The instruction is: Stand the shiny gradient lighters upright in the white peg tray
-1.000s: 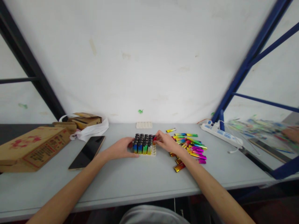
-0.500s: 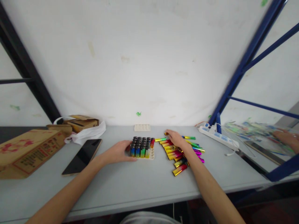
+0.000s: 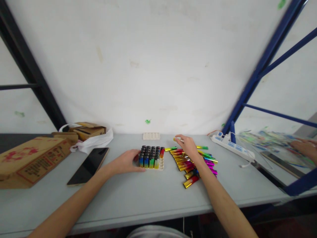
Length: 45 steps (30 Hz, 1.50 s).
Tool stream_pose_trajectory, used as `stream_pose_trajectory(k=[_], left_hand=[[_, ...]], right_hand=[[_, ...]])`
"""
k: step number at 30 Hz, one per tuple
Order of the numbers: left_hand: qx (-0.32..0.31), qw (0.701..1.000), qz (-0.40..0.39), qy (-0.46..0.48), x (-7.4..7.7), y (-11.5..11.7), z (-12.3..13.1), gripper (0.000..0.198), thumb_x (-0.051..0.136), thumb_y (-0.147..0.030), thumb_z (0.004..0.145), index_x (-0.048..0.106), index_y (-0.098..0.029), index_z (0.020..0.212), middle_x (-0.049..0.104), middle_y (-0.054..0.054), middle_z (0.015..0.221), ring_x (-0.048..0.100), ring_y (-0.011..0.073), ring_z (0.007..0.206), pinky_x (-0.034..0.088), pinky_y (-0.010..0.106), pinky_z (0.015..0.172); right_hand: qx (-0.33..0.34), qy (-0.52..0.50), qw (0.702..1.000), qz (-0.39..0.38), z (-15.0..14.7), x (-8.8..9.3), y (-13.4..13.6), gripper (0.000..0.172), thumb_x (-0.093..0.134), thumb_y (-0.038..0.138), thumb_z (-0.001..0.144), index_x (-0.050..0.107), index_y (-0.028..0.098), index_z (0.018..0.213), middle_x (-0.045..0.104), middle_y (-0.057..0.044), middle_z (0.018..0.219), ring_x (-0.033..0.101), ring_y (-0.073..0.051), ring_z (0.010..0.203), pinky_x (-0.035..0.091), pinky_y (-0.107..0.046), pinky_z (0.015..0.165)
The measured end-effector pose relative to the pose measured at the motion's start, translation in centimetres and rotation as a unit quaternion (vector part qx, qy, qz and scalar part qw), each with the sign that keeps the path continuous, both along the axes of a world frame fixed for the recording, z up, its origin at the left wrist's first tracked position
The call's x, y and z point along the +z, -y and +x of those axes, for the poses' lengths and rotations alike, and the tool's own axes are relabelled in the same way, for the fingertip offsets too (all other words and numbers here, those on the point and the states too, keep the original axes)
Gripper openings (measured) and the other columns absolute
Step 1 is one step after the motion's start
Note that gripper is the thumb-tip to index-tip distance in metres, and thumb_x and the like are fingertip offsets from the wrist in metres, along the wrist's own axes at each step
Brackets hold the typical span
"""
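Lighters with black tops [image 3: 150,155] stand upright in rows in a white tray [image 3: 161,164], whose right-hand column has bare sockets apart from a red lighter [image 3: 162,151] at the back. My left hand [image 3: 128,161] is closed around the left side of this block, thumb at the near corner and fingers behind. Over the far end of a pile of loose lighters [image 3: 183,162], my right hand [image 3: 187,145] pinches a lighter [image 3: 174,139]; only its yellowish end shows past the fingertips. The loose lighters lie flat, in yellow, red, green and purple metallic colours.
A second white tray [image 3: 151,136] lies by the wall. On the left are a phone-like dark slab [image 3: 88,166], a white plastic bag [image 3: 99,140] and cardboard boxes [image 3: 34,158]. A power strip [image 3: 232,145] and blue rack post [image 3: 244,89] stand right. Another person's hand [image 3: 305,147] is beyond.
My right hand has lifted slightly off the pile, with a lighter's end now showing at its fingertips. My left hand stays at the tray. The view has shifted slightly.
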<state>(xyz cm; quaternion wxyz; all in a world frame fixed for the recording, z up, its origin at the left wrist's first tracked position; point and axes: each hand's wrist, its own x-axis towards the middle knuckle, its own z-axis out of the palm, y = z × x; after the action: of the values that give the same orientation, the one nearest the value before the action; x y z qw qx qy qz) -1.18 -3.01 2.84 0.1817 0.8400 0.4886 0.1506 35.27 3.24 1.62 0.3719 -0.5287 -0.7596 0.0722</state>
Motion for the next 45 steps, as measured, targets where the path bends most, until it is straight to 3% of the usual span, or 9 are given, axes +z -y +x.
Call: stream_pose_trajectory(k=[4,7,13,16,20,23,29,39,45], left_hand=[[-0.004,1.000,-0.005,-0.001,0.0,0.0,0.0,0.066,0.082,-0.066,0.069,0.072,-0.018,0.113,0.078,0.010,0.109,0.072,0.0323,0.095,0.056,0.038,0.086],[-0.003,1.000,-0.001,-0.004,0.1,0.0,0.0,0.066,0.082,-0.066,0.069,0.072,-0.018,0.112,0.078,0.009,0.105,0.072,0.0322,0.093,0.055,0.038,0.084],[0.007,1.000,-0.003,-0.019,0.2,0.1,0.1,0.066,0.082,-0.070,0.068,0.071,-0.018,0.108,0.078,0.012,0.110,0.071,0.0345,0.099,0.055,0.039,0.089],[-0.002,1.000,-0.008,-0.017,0.2,0.1,0.1,0.068,0.081,-0.071,0.069,0.071,-0.017,0.110,0.078,0.012,0.110,0.071,0.0341,0.098,0.055,0.039,0.088],[-0.005,1.000,-0.003,-0.015,0.2,0.1,0.1,0.066,0.080,-0.072,0.069,0.071,-0.018,0.107,0.078,0.011,0.107,0.071,0.0334,0.094,0.055,0.039,0.085],[0.000,1.000,-0.005,-0.006,0.2,0.1,0.1,0.067,0.081,-0.072,0.067,0.071,-0.019,0.108,0.078,0.011,0.107,0.071,0.0336,0.096,0.055,0.039,0.086],[0.004,1.000,-0.003,-0.011,0.1,0.1,0.0,0.066,0.081,-0.071,0.067,0.071,-0.019,0.106,0.078,0.010,0.105,0.070,0.0331,0.094,0.056,0.039,0.085],[0.010,1.000,-0.010,-0.008,0.4,0.2,0.2,0.064,0.082,-0.068,0.067,0.071,-0.020,0.108,0.078,0.010,0.106,0.071,0.0329,0.095,0.056,0.039,0.086],[0.004,1.000,-0.011,-0.001,0.2,0.1,0.1,0.066,0.082,-0.068,0.066,0.072,-0.019,0.108,0.078,0.009,0.106,0.071,0.0321,0.093,0.055,0.038,0.085]], right_hand=[[-0.043,-0.045,0.998,-0.027,-1.1,-0.2,0.6,0.030,0.073,0.050,0.090,0.073,0.020,0.089,0.060,0.002,0.061,0.056,-0.019,0.060,0.043,-0.030,0.067],[-0.028,-0.098,0.994,-0.047,-2.2,-0.4,1.0,0.051,0.058,0.065,0.096,0.063,0.021,0.069,0.051,0.002,0.057,0.051,-0.017,0.058,0.040,-0.030,0.063],[0.144,-0.280,0.938,-0.143,-4.4,-0.2,2.1,0.062,0.047,0.083,0.094,0.060,0.023,0.096,0.059,0.002,0.072,0.058,-0.017,0.062,0.048,-0.029,0.062],[0.179,-0.359,0.888,-0.223,-5.2,0.1,2.7,0.063,0.057,0.086,0.086,0.055,0.025,0.101,0.038,0.010,0.061,0.035,-0.011,0.044,0.031,-0.024,0.046],[0.135,-0.392,0.861,-0.293,-6.0,0.3,3.3,0.064,0.048,0.088,0.086,0.042,0.026,0.072,0.022,0.010,0.055,0.016,-0.008,0.044,0.012,-0.024,0.043],[0.095,-0.384,0.873,-0.285,-6.4,0.2,3.7,0.056,0.041,0.072,0.094,0.030,0.028,0.062,0.022,0.008,0.050,0.016,-0.009,0.043,0.013,-0.025,0.042],[0.064,-0.369,0.889,-0.265,-6.7,0.4,3.9,0.043,0.037,0.048,0.095,0.033,0.027,0.058,0.026,0.005,0.045,0.021,-0.011,0.041,0.017,-0.026,0.042],[0.076,-0.325,0.914,-0.229,-6.3,0.1,3.6,0.049,0.033,0.056,0.098,0.031,0.028,0.057,0.027,0.004,0.046,0.025,-0.013,0.043,0.022,-0.028,0.044],[0.143,-0.303,0.920,-0.203,-5.7,0.4,3.5,0.067,0.031,0.081,0.100,0.062,0.022,0.094,0.036,0.007,0.059,0.037,-0.014,0.049,0.032,-0.027,0.049]])
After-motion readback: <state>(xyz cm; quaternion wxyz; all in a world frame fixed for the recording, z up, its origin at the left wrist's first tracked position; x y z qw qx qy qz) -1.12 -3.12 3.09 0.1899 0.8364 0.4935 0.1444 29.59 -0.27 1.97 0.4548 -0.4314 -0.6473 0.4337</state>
